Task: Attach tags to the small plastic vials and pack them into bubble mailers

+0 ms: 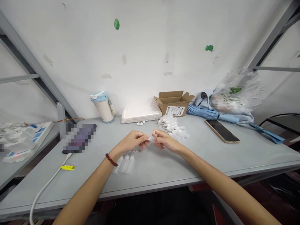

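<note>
My left hand (133,141) and my right hand (164,141) meet over the grey table (164,168), both pinched on one small clear plastic bottle (151,137) held between them. A dark red bead bracelet sits on my left wrist. Three small clear bottles (124,164) on a white string lie on the table just below my left wrist. A heap of several more such bottles (174,126) lies beyond my right hand.
Behind stand a blue-lidded cup (103,107), a stack of white trays (140,115) and an open cardboard box (173,103). A phone (222,131), a blue umbrella (211,113) and a plastic bag (236,93) lie at right. A blurred dark item (79,139) with a white cable (47,184) lies at left.
</note>
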A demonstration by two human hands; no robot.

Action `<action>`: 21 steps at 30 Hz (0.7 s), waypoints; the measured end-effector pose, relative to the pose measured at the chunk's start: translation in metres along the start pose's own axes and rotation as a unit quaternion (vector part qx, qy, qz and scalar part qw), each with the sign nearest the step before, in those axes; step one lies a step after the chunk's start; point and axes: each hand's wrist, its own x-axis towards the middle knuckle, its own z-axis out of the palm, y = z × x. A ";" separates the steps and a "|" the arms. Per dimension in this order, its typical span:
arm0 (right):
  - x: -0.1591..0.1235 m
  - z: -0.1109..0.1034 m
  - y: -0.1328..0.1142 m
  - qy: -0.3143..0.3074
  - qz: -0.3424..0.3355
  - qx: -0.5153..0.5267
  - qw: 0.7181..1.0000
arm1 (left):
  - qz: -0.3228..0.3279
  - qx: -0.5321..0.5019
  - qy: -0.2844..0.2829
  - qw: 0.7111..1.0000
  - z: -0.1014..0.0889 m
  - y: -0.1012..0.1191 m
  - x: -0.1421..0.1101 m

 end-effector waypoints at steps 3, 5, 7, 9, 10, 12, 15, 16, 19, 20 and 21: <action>-0.001 0.000 -0.001 -0.025 0.025 0.031 0.999 | 0.039 0.020 0.011 0.999 -0.001 0.000 -0.002; -0.002 0.000 -0.002 -0.031 0.047 0.064 0.996 | 0.055 0.012 0.037 0.998 -0.001 0.001 -0.003; -0.003 0.001 -0.005 -0.032 0.063 0.088 0.994 | 0.066 0.006 0.062 0.996 -0.001 0.002 -0.003; -0.003 0.001 -0.007 -0.033 0.064 0.093 0.993 | 0.068 0.003 0.058 0.996 0.000 0.003 -0.002; -0.004 0.000 -0.007 -0.033 0.061 0.091 0.993 | 0.065 -0.001 0.048 0.997 0.000 0.003 -0.002; -0.004 0.000 -0.007 -0.036 0.055 0.078 0.995 | 0.052 -0.011 0.023 0.998 0.001 0.003 -0.001; -0.004 -0.001 -0.003 -0.038 0.035 0.025 0.998 | 0.027 -0.022 0.009 0.999 0.002 0.001 0.001; -0.003 -0.002 -0.001 -0.026 0.017 -0.014 0.999 | 0.019 -0.025 0.012 0.999 0.002 0.000 0.001; -0.001 -0.003 0.004 0.060 -0.082 -0.218 0.971 | -0.012 -0.045 0.047 0.998 0.002 -0.004 0.003; 0.001 -0.004 0.006 0.086 -0.117 -0.294 0.945 | -0.022 -0.055 0.063 0.996 0.002 -0.006 0.004; 0.002 -0.005 0.008 0.106 -0.147 -0.360 0.915 | -0.033 -0.066 0.076 0.994 0.001 -0.007 0.005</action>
